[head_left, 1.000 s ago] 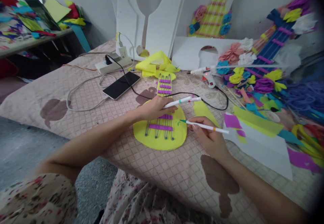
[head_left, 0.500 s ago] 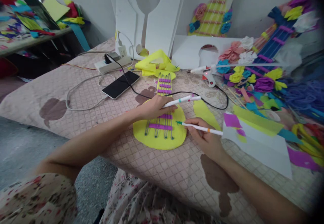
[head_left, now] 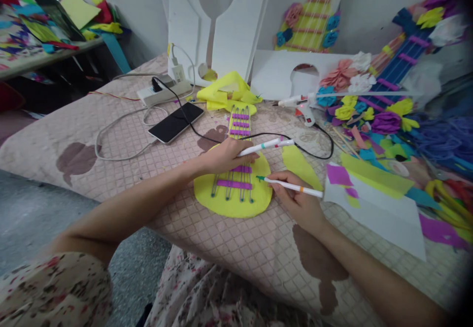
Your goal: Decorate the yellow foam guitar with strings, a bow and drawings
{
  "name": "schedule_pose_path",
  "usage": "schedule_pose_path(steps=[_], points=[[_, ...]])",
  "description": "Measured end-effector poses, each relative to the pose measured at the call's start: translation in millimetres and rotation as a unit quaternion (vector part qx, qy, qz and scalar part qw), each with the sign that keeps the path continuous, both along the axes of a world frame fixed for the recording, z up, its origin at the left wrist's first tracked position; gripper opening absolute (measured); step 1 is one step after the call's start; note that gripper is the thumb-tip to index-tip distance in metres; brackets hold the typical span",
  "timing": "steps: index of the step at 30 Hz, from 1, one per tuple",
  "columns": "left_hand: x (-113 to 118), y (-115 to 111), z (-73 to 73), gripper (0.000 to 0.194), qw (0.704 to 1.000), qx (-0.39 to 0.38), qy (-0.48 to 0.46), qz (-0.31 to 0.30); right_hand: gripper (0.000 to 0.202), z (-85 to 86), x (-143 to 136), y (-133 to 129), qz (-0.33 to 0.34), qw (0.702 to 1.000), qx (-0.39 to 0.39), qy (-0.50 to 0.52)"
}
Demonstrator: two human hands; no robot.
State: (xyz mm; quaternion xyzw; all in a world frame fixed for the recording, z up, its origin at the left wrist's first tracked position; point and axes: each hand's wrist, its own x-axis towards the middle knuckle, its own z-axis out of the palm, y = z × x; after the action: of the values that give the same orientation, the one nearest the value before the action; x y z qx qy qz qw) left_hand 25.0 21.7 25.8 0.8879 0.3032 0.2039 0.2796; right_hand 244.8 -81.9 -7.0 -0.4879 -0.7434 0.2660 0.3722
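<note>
A yellow paper guitar (head_left: 232,204) with purple strips and several thin strings lies flat in front of me. My left hand (head_left: 229,155) rests across its middle and holds white marker pens (head_left: 260,147) that point to the right. In my right hand (head_left: 297,201) is a white marker with a green tip and an orange band (head_left: 295,187), pinched between the fingers. Its tip meets the right part of the guitar's body, where a small green mark (head_left: 260,178) shows. Beside that hand lies a yellow paper piece (head_left: 301,165).
A phone (head_left: 176,122) and a power strip (head_left: 164,94) with cables lie at the left. A hot glue gun (head_left: 305,110) stands behind, its black cord crossing the guitar. Decorated guitars (head_left: 395,71) and white boards (head_left: 236,36) lean at the back. Paper scraps (head_left: 373,194) lie right.
My right hand has shifted the marker very slightly left, and the green mark looks a little larger. My left hand stays where it was on the guitar.
</note>
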Motion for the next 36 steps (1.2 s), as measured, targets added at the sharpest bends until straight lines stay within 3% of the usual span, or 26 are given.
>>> schedule_pose_path(steps=[14, 24, 36], points=[[-0.3, -0.1, -0.6, 0.025, 1.0, 0.003, -0.001, 0.002, 0.015, -0.1, 1.0, -1.5, -0.024, 0.999, -0.018, 0.018], [-0.8, 0.6, -0.8, 0.025, 1.0, 0.004, 0.008, 0.005, 0.013, -3.7, 3.0, -2.2, -0.068, 0.992, -0.043, 0.102], [-0.7, 0.0, -0.2, 0.025, 1.0, 0.004, 0.003, 0.0, 0.014, -2.0, 1.7, -6.0, -0.044, 0.996, -0.035, 0.068]])
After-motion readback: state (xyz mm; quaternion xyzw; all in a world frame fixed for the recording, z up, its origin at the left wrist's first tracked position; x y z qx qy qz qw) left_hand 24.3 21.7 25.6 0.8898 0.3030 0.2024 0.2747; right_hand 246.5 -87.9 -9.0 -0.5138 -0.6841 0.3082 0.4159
